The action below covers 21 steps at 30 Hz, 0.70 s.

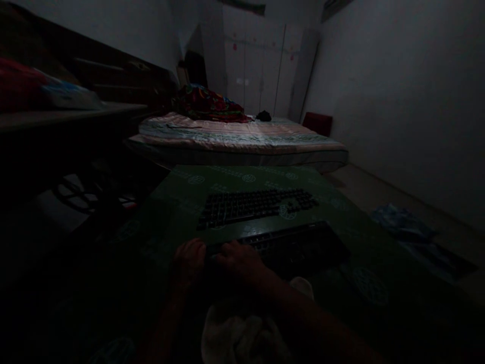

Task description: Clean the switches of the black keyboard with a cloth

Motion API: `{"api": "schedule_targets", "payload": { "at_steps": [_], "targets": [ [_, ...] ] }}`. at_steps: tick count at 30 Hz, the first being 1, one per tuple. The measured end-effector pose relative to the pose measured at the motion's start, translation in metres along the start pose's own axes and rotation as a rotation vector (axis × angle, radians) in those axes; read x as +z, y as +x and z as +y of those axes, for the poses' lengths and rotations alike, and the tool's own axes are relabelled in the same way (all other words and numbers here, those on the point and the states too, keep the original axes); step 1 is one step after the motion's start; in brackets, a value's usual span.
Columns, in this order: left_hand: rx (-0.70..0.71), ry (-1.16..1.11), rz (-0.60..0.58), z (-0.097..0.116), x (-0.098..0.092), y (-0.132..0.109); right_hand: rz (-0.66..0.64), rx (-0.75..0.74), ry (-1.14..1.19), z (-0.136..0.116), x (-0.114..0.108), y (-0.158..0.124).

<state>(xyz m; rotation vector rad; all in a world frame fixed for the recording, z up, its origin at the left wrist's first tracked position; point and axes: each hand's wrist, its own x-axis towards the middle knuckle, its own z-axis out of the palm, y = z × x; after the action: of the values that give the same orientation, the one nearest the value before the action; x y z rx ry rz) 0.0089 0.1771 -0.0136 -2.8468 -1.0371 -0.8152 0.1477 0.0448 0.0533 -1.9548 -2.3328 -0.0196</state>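
A dark keyboard (306, 247) lies at a slant on a green printed surface (182, 202). My left hand (189, 258) is closed round its left end. Over the keyboard's left part, my right hand (240, 258) rests with curled fingers. Whatever is under those fingertips is hidden in the gloom. Behind the keyboard, many black keycaps (242, 205) are laid out in rows in the shape of a key layout, with green showing between some groups. A crumpled pale cloth (242, 336) is nearest to my body, below my right forearm.
The room is very dim. Beyond the green surface stands a bed (242, 139) with a red patterned blanket (212, 103). A ledge (121, 108) with bags and a dark spoked wheel (76, 194) are at the left. Cloth (401, 220) lies on the floor at right.
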Motion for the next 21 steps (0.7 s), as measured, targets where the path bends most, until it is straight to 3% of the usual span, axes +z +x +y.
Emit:
{"api": "schedule_targets", "payload": {
  "at_steps": [5,15,18,21],
  "targets": [
    [-0.039,-0.047,0.028,-0.006,0.006,0.003,-0.010,0.098,-0.021,0.023,-0.004,-0.027],
    [-0.078,-0.036,0.006,0.006,-0.003,0.004,-0.114,0.371,-0.061,0.071,-0.017,-0.092],
    [-0.063,-0.053,0.006,0.005,-0.003,0.005,-0.103,0.431,-0.059,0.075,-0.018,-0.101],
    [-0.077,-0.072,0.020,0.003,-0.002,0.006,-0.072,0.399,-0.033,0.066,-0.016,-0.095]
  ]
}}
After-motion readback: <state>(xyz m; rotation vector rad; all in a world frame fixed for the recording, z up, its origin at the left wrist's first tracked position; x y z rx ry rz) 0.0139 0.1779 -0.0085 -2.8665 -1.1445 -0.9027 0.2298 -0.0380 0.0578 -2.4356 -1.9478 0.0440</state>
